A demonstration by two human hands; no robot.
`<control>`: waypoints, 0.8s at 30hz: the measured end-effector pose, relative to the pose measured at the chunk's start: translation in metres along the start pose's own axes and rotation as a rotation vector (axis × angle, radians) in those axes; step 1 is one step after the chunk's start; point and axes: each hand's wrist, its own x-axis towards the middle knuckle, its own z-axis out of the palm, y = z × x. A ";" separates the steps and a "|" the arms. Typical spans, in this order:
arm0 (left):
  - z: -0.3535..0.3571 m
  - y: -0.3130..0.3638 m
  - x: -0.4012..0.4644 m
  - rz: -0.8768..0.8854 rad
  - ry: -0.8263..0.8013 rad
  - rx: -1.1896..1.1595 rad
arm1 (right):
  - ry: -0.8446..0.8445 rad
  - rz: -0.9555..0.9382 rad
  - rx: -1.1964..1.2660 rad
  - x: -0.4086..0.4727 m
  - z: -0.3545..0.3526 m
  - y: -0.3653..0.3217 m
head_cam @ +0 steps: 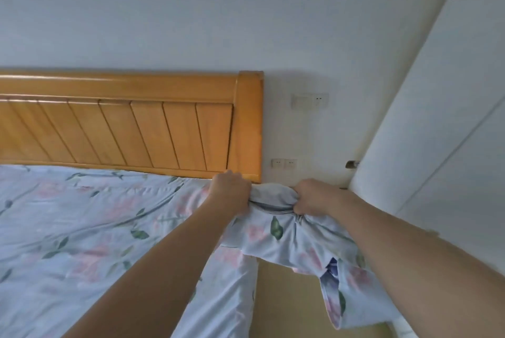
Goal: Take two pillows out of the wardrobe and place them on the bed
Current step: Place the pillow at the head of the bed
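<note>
A bed (pixel 82 228) with a light-blue floral cover fills the left and centre, against a wooden headboard (pixel 136 124). At the bed's near right corner a floral fabric piece (pixel 289 239), a cover or pillowcase, hangs off the edge over the floor. My left hand (pixel 231 187) grips its gathered top edge on the left. My right hand (pixel 313 196) grips the same bunched edge on the right. No pillow shape is clearly visible; whether the fabric holds one I cannot tell. A white wardrobe panel (pixel 442 119) rises at the right.
Wall switches (pixel 310 100) and sockets (pixel 284 164) sit on the white wall right of the headboard. A strip of yellowish floor (pixel 287 296) runs between bed and wardrobe. A small metal fitting (pixel 351 164) sticks out by the wardrobe's edge.
</note>
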 end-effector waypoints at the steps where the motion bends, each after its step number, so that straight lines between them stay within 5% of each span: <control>1: 0.008 -0.017 0.003 -0.054 -0.011 0.006 | 0.005 -0.048 -0.025 0.020 -0.002 -0.012; 16: 0.073 -0.155 0.043 -0.700 -0.167 -0.012 | -0.052 -0.534 -0.132 0.218 -0.021 -0.128; 24: 0.146 -0.226 0.092 -0.791 -0.082 -0.103 | 0.117 -0.690 -0.248 0.320 -0.010 -0.176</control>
